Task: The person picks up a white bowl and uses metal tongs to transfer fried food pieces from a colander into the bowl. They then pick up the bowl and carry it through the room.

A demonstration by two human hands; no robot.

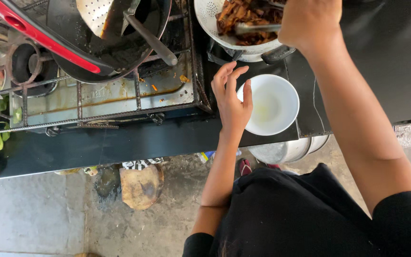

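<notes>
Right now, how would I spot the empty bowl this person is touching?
Find the black counter with the greasy gas stove on it. Just right of the stove, at the counter's front edge, sits a round white bowl, with the left hand resting against its rim. Unlike the white perforated strainer of brown food behind it, this bowl is empty.
</notes>
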